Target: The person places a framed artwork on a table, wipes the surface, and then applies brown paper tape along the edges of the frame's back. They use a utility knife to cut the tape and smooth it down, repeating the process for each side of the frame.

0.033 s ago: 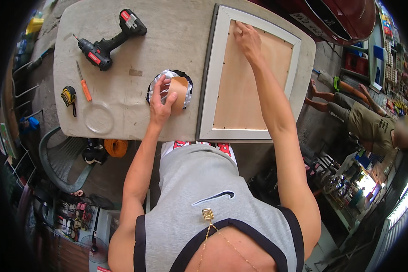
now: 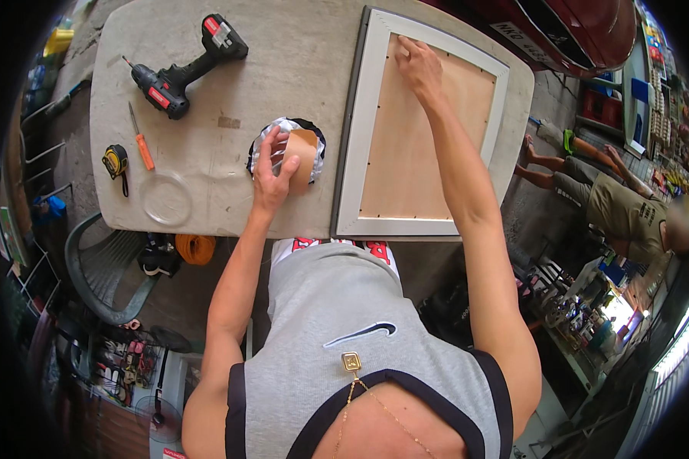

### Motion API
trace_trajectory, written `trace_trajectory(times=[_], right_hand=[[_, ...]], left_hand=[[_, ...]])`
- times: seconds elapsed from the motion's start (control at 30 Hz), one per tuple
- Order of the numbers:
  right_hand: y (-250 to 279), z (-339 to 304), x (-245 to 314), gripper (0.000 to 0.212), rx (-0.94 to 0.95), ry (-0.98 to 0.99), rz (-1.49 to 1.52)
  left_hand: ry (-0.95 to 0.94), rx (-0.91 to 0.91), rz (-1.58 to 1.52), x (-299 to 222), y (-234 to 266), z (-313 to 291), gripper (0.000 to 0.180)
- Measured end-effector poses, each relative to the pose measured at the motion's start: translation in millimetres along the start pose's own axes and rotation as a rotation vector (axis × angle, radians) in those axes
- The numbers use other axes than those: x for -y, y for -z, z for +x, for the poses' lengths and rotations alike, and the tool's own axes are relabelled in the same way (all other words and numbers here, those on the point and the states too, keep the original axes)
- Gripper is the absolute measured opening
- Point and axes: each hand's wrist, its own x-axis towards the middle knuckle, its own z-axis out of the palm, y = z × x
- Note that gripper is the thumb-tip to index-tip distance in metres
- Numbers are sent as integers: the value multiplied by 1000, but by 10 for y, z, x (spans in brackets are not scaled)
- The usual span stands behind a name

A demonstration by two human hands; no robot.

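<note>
My left hand [image 2: 271, 172] is at the middle of the table, its thumb against a curved tan card piece [image 2: 304, 153] and its fingers bent at its left side. Under and around the card lies a crumpled white plastic wrap [image 2: 286, 124] with a black edge. A picture frame [image 2: 365, 153] lies back up at the right, with a pale border, a dark outer edge and a tan backing board [image 2: 413, 168]. My right hand [image 2: 421, 70] reaches to the board's far left corner, fingertips pinched together there; anything between them is hidden. Small dark tabs line the board's edges.
On the table's left lie a black and red cordless drill [image 2: 177, 80], an orange-handled screwdriver [image 2: 142, 145], a tape measure [image 2: 115, 162] and a clear round lid [image 2: 167, 199]. A green chair [image 2: 103, 283] stands near left. A red car [image 2: 559, 30] and another person [image 2: 612, 203] are at the right.
</note>
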Motion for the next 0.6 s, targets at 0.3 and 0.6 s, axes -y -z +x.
trace_trajectory(times=[0.3,0.6], right_hand=[[-57,347,-58,23,194,174,-249],[75,-753,389,36,-95,11,181]], left_hand=[[61,148,64,10,65,155,82],[106,547,290,-129,262,529,98]])
